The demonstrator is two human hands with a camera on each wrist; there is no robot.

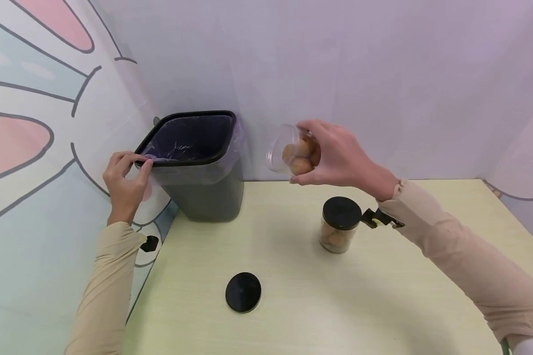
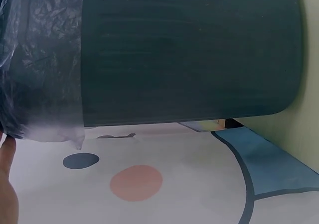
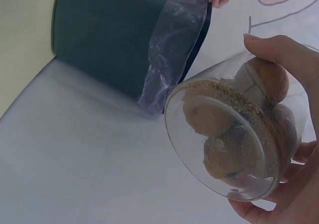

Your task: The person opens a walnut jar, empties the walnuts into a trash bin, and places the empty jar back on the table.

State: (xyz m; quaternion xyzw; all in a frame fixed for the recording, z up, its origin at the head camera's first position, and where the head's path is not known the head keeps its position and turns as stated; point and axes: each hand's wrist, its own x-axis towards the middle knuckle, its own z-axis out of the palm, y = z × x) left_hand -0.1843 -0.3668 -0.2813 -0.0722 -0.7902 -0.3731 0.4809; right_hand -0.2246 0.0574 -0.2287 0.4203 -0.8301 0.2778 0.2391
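My right hand (image 1: 335, 153) grips a clear plastic jar (image 1: 275, 150) in the air, tipped on its side with its uncapped mouth toward the bin. Several round brown pastry-like balls (image 3: 214, 119) sit inside it, with crumbs along the bottom edge in the right wrist view. At the left, my left hand (image 1: 126, 180) pinches the near left corner of the black rim on a grey trash bin (image 1: 213, 197). A translucent bag (image 2: 45, 59) lines the bin and folds over its outside. Only part of the left hand shows in the left wrist view.
A second jar (image 1: 337, 236) with a black lid and brown balls inside stands on the pale table (image 1: 302, 296) below my right forearm. A loose black lid (image 1: 243, 292) lies nearer the front. Behind the table rises a plain wall (image 1: 337, 59); cartoon-printed covering borders the left.
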